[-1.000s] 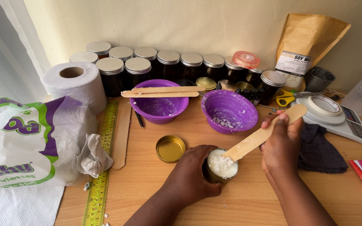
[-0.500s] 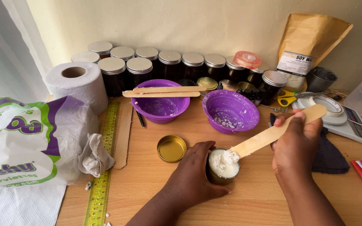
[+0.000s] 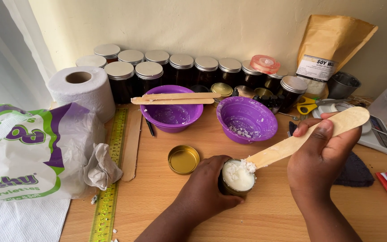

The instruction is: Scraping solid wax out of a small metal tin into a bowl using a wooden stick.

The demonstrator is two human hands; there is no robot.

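My left hand [image 3: 204, 190] grips a small gold tin [image 3: 236, 183] filled with white waxy flakes, standing on the wooden table [image 3: 265, 215]. My right hand [image 3: 321, 154] holds a flat wooden stick [image 3: 301, 139] at a slant. The stick's lower tip rests on the white flakes at the tin's right rim, with some wax clinging to it. The tin's gold lid [image 3: 183, 159] lies open side up just left of the tin.
Two purple bowls [image 3: 172, 114] [image 3: 246, 118] sit behind, one with sticks across it. Dark jars with silver lids [image 3: 182, 67] line the wall. A paper roll [image 3: 82, 89], plastic bag [image 3: 27, 148], ruler [image 3: 108, 179], scale [image 3: 379, 134], dark cloth [image 3: 352, 168] and brown pouch [image 3: 332, 49] surround them.
My right hand has moved right and up, laying the stick flatter, with its tip shifted from the tin's middle to its right rim. My left hand has kept its grip on the tin.
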